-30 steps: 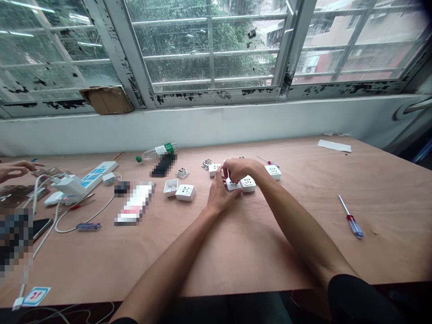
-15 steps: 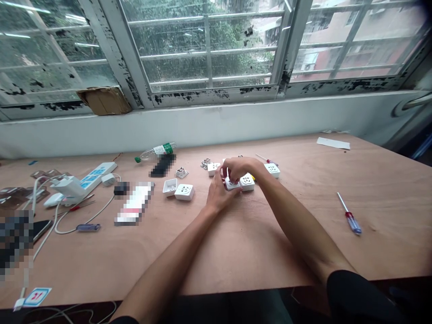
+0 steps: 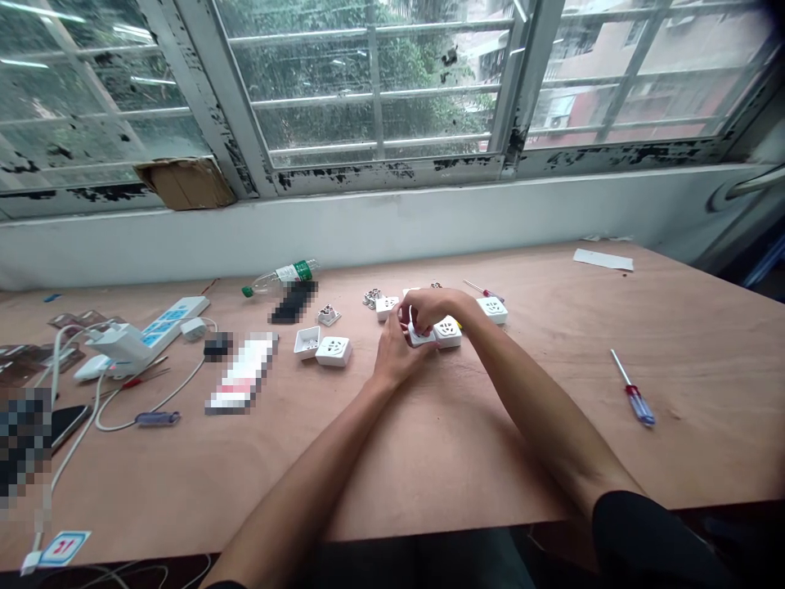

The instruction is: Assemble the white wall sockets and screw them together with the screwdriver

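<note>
Near the middle of the table, my left hand (image 3: 396, 348) is closed around the near and left sides of a white power socket (image 3: 422, 338), steadying it on the wood. From above, my right hand (image 3: 434, 306) reaches in with curled, pinched fingers at the socket's top; what they hold, if anything, is hidden. A second white socket (image 3: 448, 330) sits against the first on its right. Behind my hands is another white socket (image 3: 387, 307), beside a small heap of metal parts (image 3: 371, 298).
To the left lie a socket (image 3: 334, 350), an open white housing (image 3: 307, 342), a plastic bottle (image 3: 279, 276) and a power strip (image 3: 175, 321) with cables. On the right are a socket (image 3: 493, 308) and a screwdriver (image 3: 639, 404), with another screwdriver (image 3: 484, 290) behind.
Both hands stay at the same socket, and my right fingers have shifted only slightly. A white sliver now shows beside them. The whole view has moved a little.
</note>
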Tool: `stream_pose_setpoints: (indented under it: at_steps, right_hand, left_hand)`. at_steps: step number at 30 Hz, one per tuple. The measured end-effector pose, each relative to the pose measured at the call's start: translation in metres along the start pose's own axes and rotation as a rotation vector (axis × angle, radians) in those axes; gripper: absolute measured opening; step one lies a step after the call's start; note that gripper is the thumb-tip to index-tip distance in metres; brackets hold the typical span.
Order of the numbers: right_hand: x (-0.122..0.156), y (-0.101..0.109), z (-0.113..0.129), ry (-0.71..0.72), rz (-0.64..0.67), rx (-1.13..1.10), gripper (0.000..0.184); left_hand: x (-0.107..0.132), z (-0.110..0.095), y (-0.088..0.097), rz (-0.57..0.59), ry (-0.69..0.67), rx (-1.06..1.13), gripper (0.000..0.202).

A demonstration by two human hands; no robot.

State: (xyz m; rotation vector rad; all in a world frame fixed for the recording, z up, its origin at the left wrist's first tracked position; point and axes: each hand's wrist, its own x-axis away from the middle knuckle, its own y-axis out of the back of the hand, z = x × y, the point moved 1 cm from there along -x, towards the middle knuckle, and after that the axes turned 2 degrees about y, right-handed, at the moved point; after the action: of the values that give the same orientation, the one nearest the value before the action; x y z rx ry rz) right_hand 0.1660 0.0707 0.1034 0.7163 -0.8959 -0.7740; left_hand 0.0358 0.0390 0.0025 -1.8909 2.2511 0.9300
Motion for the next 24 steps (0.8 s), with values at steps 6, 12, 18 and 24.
stream_pose_setpoints:
  at_steps: [6,12,18,24]
  right_hand:
    - [-0.005,-0.001,-0.007,0.026,0.036,-0.030,0.033]
    - [-0.005,0.004,-0.016,-0.057,0.029,0.029,0.042]
    - [0.000,0.008,-0.021,-0.077,0.042,0.024,0.042]
    - [0.000,0.006,-0.014,-0.101,0.023,0.071,0.045]
  left_hand:
    - [-0.001,0.000,0.001,0.002,-0.008,-0.045,0.090]
    - [-0.001,-0.002,0.003,0.073,0.075,-0.129,0.092]
    - [-0.002,0.003,0.001,0.093,0.058,-0.164,0.092]
    - [-0.002,0.000,0.002,0.098,0.059,-0.157,0.092]
